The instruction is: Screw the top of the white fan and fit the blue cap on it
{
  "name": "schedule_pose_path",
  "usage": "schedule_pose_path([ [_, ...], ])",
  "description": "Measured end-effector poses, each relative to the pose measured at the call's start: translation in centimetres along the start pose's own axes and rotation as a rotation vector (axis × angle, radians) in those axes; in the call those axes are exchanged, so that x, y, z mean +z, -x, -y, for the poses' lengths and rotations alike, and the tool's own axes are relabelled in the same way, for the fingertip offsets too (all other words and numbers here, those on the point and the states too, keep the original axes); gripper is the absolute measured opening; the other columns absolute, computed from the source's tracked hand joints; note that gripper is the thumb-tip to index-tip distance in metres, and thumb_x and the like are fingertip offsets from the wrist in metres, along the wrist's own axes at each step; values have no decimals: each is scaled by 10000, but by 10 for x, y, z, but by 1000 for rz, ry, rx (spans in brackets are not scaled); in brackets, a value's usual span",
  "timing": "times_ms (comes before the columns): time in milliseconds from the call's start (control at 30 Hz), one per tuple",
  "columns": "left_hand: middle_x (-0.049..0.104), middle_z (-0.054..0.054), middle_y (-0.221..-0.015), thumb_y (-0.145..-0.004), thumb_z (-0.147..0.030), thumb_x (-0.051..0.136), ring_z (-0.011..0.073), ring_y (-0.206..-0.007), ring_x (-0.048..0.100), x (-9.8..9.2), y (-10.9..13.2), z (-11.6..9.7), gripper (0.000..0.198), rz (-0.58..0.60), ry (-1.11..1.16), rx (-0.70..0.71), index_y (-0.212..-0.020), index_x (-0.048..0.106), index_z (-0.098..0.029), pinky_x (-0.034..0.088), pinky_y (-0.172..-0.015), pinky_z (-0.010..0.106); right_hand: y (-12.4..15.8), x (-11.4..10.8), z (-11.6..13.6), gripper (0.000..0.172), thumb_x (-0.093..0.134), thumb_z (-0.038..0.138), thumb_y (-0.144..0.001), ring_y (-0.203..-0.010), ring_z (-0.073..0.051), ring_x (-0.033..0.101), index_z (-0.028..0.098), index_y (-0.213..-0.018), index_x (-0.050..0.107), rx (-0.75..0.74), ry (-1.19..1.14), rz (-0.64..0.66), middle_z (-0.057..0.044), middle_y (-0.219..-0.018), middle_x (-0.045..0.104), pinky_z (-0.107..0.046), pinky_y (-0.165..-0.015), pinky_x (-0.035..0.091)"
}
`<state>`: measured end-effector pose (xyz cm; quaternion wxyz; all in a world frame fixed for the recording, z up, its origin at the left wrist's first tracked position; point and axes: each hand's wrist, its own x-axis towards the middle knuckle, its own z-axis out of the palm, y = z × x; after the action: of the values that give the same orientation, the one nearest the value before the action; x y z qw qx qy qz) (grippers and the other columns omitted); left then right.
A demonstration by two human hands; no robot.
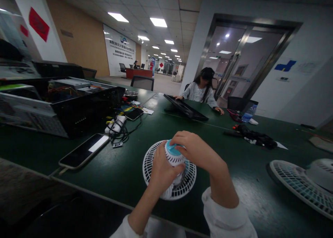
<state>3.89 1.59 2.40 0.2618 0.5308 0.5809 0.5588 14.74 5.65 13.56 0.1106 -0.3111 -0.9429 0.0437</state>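
Note:
A small white fan with a round slotted grille (148,167) rests face down on the green table. Its white motor housing (174,159) stands up from the middle, topped by a light-blue cap (171,148). My left hand (161,170) is wrapped around the housing, thumb on the near side. From the right, my right hand (191,146) reaches over the top, its bent fingers gripping the blue cap. Part of the housing and the far fingertips are hidden behind my hands.
An open computer case (85,109) stands at left, near a phone (84,151) and tangled black cables (125,135). Across the table (125,175) a person (200,88) touches a black monitor (184,108). A second fan (299,182) and a water bottle (249,113) are at right.

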Motion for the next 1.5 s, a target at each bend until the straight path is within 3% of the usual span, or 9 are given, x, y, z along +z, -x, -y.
schedule_pose_path([
  [633, 504, 75, -1197, -562, -190, 735, 267, -1155, 480, 1, 0, 3, 727, -8, 31, 21, -1209, 406, -213, 344, -1015, 470, -1, 1, 2, 238, 506, 26, -809, -917, -173, 583, 162, -920, 668, 25, 32, 5, -63, -938, 646, -327, -828, 447],
  [1100, 477, 80, -1240, -581, -192, 719, 263, -1204, 438, 0, 1, 1, 742, 18, 0, 22, -1239, 376, -205, 322, -1042, 450, -3, 1, 10, 84, 558, 165, -850, -848, -175, 562, 140, -875, 634, 77, 112, 11, -60, -879, 622, -296, -744, 414],
  [1500, 494, 81, -1214, -570, -189, 730, 271, -1184, 461, 1, 0, 1, 722, 1, 15, 16, -1210, 396, -205, 344, -1017, 460, -2, -1, 21, 151, 528, 245, -877, -890, -188, 583, 155, -934, 634, 221, 188, 19, -64, -940, 642, -289, -748, 414],
])
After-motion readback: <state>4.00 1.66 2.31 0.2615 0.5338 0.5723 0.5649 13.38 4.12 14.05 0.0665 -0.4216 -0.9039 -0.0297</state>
